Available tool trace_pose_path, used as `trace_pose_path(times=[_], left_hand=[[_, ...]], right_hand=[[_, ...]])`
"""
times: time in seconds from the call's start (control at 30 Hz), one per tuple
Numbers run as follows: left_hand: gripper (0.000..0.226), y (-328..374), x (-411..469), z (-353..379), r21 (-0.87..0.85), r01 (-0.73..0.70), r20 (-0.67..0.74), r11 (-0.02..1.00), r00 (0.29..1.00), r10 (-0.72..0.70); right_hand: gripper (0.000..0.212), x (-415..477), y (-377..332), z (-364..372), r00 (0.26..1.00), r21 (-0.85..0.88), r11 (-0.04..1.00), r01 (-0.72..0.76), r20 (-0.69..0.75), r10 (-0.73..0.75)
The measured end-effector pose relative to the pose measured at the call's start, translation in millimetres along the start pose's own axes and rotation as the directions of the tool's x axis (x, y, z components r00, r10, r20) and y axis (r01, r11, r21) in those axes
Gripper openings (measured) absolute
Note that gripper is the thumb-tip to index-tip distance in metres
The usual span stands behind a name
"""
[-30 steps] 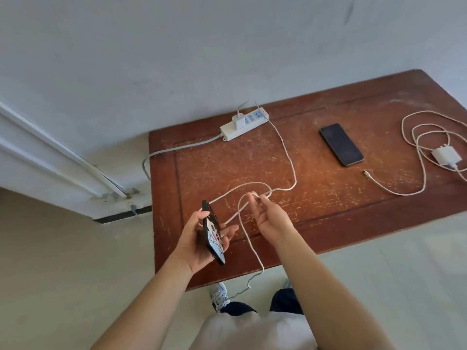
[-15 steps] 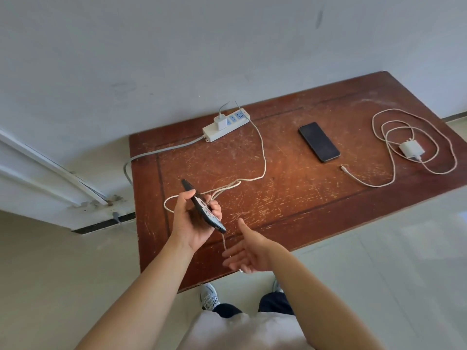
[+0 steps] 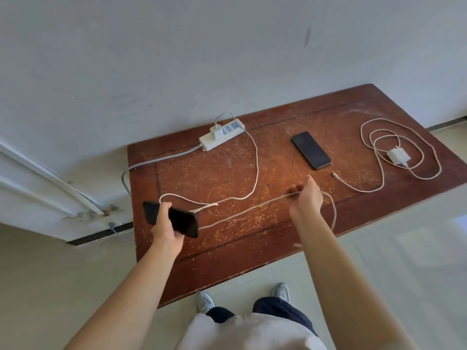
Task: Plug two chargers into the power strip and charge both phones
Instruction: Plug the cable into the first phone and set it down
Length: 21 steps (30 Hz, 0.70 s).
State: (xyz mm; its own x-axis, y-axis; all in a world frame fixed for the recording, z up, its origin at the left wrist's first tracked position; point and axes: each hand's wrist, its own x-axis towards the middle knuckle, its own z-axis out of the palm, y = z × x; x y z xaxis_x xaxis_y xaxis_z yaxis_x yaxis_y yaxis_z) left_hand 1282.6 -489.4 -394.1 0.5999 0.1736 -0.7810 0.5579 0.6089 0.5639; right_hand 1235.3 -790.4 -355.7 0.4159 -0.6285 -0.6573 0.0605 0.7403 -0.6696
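One charger (image 3: 216,129) seated in the power strip (image 3: 220,138) at the back of the worktop (image 3: 252,168), its cable (image 3: 254,157) trailing forward in a loop toward the near edge. Second charger (image 3: 397,156) lying unplugged inside its coiled cable (image 3: 427,147) at the right end, loose connector tip (image 3: 335,174) just beside the second phone (image 3: 310,149), which rests flat and screen-up, apart from everything else. Left hand (image 3: 165,229) clenched around the first phone (image 3: 171,219), held above the near left part of the worktop. Right hand (image 3: 305,198) drawn out to the right with fingers (image 3: 310,181) pinched on the first cable, pulling a long run of it taut across the wood. Step in hand, by judgement: straightening the first cable to find its free end for the held phone. Next move likely needing the plug end brought to the phone's port, with the phone turned so the port faces the right hand. Hard to make out: the free end itself, lost somewhere beyond the right wrist where the cable drops over the edge; the phone's port; whether the cable passing near the left hand touches the phone. Right fingers motion-blurred, so the exact grip uncertain.
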Motion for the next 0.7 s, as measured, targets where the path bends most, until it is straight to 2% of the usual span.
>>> trace_pose_path(times=[0.1,0.23,0.3,0.37,0.47,0.5,0.6,0.7], left_hand=[[0.090,1.6,10.6,-9.9,0.208,-0.065,-0.187,0.976,0.977,0.105],[0.094,-4.5,15.3,-16.8,0.425,-0.089,-0.165,0.901,0.971,0.174],[0.092,-7.8,15.3,-19.5,0.551,-0.095,-0.155,0.829,0.965,0.214],[0.089,-11.0,14.2,-21.0,0.604,-0.095,-0.153,0.791,0.961,0.232],[0.086,-10.2,9.4,-18.6,0.592,-0.108,-0.151,0.798,0.959,0.242],[0.087,-8.4,7.9,-16.6,0.582,-0.122,-0.144,0.804,0.958,0.249],[0.086,-0.5,1.6,-10.7,0.463,-0.164,-0.070,0.871,0.973,0.220],[0.076,12.3,-12.2,-5.8,0.255,-0.078,0.067,0.964,0.996,0.063]], right_hand=[[0.012,1.3,-15.3,9.6,0.987,-0.170,0.976,0.139,0.108,-0.122],[0.027,-13.8,-16.7,20.3,0.916,-0.323,0.888,0.327,0.340,-0.214],[0.031,-16.4,-15.4,23.4,0.878,-0.373,0.846,0.382,0.432,-0.206],[0.032,-16.7,-13.0,26.1,0.837,-0.476,0.762,0.440,0.525,-0.156],[0.031,-17.0,1.3,27.0,0.796,-0.672,0.560,0.485,0.604,0.035],[0.031,-19.2,8.2,26.0,0.790,-0.700,0.544,0.462,0.604,0.106],[0.041,-30.4,27.9,18.5,0.759,-0.697,0.644,0.315,0.593,0.271],[0.053,-38.2,38.2,12.6,0.753,-0.663,0.719,0.208,0.577,0.315]])
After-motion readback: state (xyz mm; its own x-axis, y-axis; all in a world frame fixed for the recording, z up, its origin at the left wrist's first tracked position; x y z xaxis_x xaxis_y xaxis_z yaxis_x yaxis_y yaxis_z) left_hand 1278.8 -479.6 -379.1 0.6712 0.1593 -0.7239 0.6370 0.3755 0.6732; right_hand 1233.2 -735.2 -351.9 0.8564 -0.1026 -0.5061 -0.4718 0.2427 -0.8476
